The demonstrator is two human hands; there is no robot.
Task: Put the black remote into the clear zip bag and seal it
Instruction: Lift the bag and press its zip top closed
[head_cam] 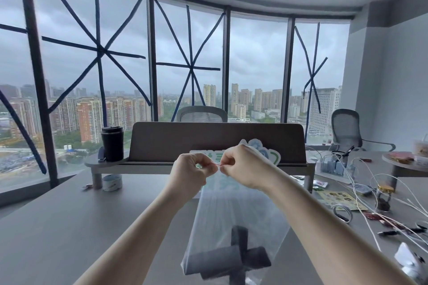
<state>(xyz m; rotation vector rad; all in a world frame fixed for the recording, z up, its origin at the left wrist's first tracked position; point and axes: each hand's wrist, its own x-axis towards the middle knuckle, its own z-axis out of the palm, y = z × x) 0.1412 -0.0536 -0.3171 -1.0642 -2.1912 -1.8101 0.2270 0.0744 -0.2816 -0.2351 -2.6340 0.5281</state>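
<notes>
From the head camera, both bare hands are raised over the smooth grey table (69, 227). The left hand (193, 172) and right hand (243, 166) each pinch the top edge of the clear, thin plastic zip bag (234, 210), thumb and forefinger closed on its zip strip, the two hands almost touching. The filmy bag hangs down from them toward six o'clock. At its bottom lie dark, blocky oblong shapes; the black remote (238, 236) is among them, standing roughly on end, blurred by the plastic. At ten o'clock, a black cylindrical tumbler (112, 143) stands on a rounded grey shelf (92, 162). White cables (370, 203) sprawl at three o'clock.
</notes>
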